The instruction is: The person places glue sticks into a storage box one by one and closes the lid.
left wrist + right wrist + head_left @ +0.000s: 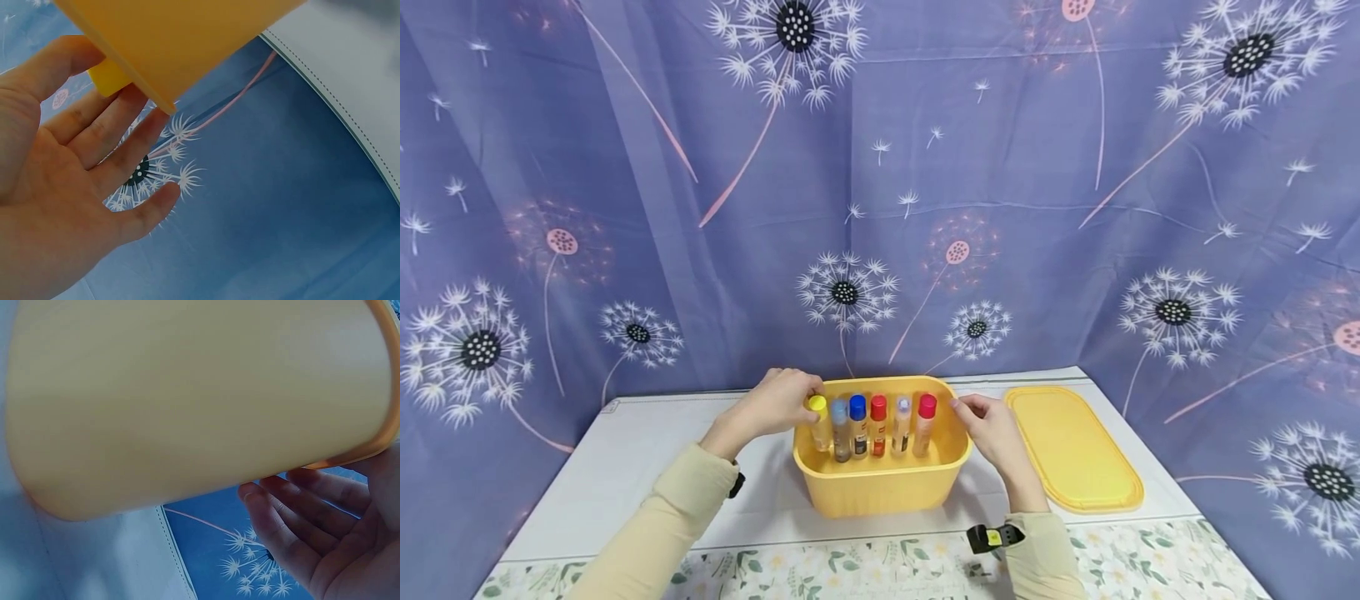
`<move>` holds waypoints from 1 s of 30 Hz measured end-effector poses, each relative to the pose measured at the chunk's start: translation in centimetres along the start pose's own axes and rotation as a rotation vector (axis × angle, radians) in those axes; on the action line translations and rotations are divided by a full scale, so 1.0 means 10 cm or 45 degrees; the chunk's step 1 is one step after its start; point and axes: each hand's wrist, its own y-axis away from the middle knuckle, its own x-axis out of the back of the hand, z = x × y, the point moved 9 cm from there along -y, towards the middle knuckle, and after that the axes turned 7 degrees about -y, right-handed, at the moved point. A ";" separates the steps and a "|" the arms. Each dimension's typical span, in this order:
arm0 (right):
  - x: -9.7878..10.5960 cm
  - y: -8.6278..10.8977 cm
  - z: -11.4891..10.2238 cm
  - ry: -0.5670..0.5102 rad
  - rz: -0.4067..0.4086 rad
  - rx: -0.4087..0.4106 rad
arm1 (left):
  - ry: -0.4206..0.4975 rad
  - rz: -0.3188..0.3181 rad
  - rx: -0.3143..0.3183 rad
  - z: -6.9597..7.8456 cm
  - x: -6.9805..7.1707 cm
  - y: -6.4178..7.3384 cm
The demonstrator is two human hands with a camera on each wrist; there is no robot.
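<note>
A yellow plastic bin [880, 496] stands on the table, its rim nearest me lower in the head view. Inside, several slim bottles with coloured caps stand upright in a row. At the left end, my left hand [778, 402] reaches over the rim and pinches the yellow-capped bottle [822, 429]. The left wrist view shows its yellow cap [109, 78] between thumb and fingers; the bin wall hides the rest. My right hand [992, 425] holds the bin's right rim, with fingers against the outside [300, 512]. Blue-capped [858, 429] and red-capped [878, 429] bottles stand mid-row.
A flat yellow lid [1078, 450] lies on the table right of the bin, beside my right hand. White cloth [662, 458] covers the table, with a floral strip [820, 571] along the front. A blue dandelion-print curtain [880, 192] rises behind and at the sides.
</note>
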 end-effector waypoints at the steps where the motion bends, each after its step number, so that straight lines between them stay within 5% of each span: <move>1: 0.00 0.00 0.00 0.004 -0.002 0.005 | -0.013 -0.005 -0.001 0.00 -0.01 0.00; 30: 0.00 -0.01 -0.01 0.011 0.007 0.008 | 0.022 -0.170 0.012 -0.03 -0.25 -0.08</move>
